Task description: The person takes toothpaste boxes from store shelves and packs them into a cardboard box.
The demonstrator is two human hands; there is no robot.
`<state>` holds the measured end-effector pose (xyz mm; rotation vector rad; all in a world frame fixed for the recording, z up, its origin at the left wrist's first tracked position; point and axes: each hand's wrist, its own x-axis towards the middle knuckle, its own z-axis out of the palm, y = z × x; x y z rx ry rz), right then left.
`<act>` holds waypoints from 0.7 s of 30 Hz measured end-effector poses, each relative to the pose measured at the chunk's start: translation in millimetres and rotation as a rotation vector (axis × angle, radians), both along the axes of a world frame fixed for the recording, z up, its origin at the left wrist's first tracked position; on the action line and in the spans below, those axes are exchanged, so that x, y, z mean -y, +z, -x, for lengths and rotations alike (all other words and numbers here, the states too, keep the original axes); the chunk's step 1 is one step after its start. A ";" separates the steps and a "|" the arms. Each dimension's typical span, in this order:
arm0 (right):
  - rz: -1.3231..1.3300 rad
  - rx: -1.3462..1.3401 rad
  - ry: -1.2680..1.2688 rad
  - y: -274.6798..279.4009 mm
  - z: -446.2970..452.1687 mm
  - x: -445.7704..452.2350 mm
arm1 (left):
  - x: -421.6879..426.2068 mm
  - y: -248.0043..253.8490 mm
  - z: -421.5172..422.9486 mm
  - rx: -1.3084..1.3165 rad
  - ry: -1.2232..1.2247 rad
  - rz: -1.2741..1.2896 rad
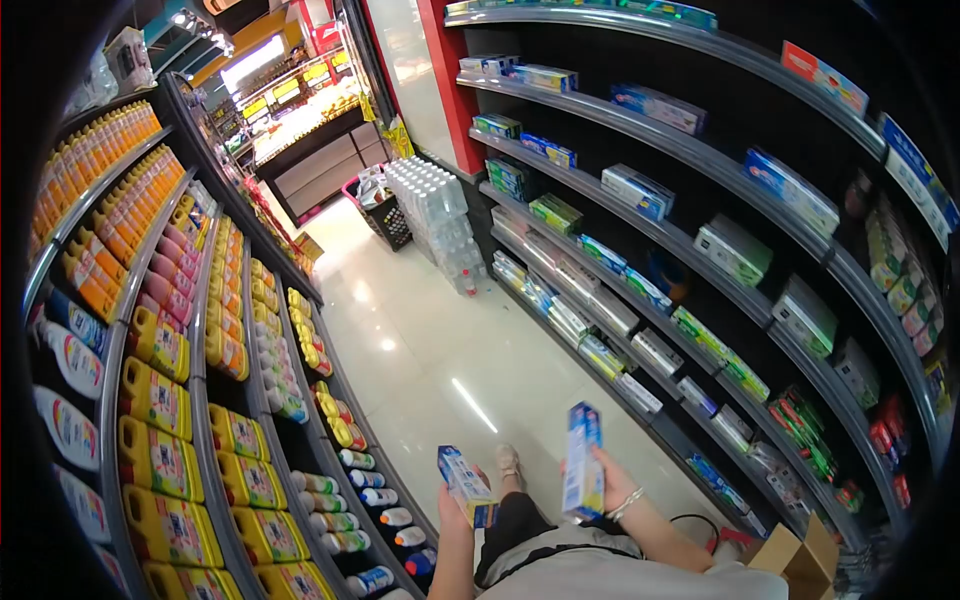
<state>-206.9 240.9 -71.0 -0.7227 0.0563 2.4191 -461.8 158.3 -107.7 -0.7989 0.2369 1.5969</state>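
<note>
My left hand (454, 512) is closed around a blue, white and yellow toothpaste box (466, 482), held low in front of my body. A second toothpaste box (582, 462), long and mostly blue and white with yellow at its lower end, stands nearly upright in my right hand (617, 484). The two boxes are apart, with floor and my shoe showing between them. Small print on both is too blurred to read. A bracelet (626, 503) circles my right wrist.
On the right, a dark shelf (690, 240) carries rows of similar cartons. Yellow jugs (160, 455) and bottles fill the left shelf. An opened cardboard box (785, 555) stands at lower right. Stacked water bottles (430, 215) and a black basket (387, 222) stand farther along the aisle.
</note>
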 end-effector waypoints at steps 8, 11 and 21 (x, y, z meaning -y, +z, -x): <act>-0.153 0.106 -0.250 32.7 87.5 -163.6 | -125.3 -22.3 168.8 -0.127 0.142 -0.090; -0.159 -0.025 -0.151 31.5 131.2 -192.7 | -173.2 12.5 187.9 -0.390 0.208 0.015; -0.353 0.348 -0.183 63.5 183.3 -266.0 | -288.6 80.4 196.7 -1.091 0.026 0.162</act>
